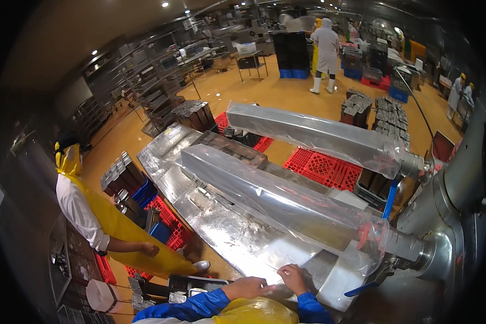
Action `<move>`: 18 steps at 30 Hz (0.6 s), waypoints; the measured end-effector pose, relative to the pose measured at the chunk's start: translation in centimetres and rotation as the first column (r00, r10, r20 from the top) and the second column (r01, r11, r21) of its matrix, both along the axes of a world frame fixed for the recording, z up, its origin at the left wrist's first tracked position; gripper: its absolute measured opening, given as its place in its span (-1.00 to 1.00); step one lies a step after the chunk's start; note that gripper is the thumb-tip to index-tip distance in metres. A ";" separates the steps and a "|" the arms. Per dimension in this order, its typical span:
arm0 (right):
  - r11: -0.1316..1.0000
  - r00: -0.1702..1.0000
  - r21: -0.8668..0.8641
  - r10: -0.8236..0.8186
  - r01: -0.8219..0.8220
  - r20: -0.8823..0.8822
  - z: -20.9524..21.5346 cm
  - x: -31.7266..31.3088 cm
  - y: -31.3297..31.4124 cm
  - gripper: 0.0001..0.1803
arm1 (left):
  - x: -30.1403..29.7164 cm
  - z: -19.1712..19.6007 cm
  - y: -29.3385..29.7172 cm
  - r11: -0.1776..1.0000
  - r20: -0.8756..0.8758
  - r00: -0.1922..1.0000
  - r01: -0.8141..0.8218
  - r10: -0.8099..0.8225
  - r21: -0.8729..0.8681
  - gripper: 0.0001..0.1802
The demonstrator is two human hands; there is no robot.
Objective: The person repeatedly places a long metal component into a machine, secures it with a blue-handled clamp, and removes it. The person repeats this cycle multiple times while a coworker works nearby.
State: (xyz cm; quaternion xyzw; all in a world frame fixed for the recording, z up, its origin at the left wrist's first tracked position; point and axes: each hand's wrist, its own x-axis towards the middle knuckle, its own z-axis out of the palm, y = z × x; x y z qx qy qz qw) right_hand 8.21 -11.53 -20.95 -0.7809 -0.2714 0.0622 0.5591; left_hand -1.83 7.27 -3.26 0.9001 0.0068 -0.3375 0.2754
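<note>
The left hand (251,287) and the right hand (293,279) are hovering close together at the near edge of the metal counter (221,224), fingers bent — whether either grip is holding anything, I cannot tell. Beyond them, a long grey box (270,200) in clear plastic is stretching from the pipe (416,250) at right toward the far left.

At the steel table's (213,218) near end, the person's left hand (251,287) and right hand (293,279) sit close together. A plastic-covered metal tube (270,197) extends over the table; a yellow-aproned co-worker (100,208) stands left of it.
</note>
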 end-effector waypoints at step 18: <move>0.982 0.964 -0.030 -0.178 0.188 0.195 9.1 -6.4 -10.0 -0.93 | 3.5 4.1 -4.6 0.976 0.020 0.975 -0.219 0.220 -0.017 0.09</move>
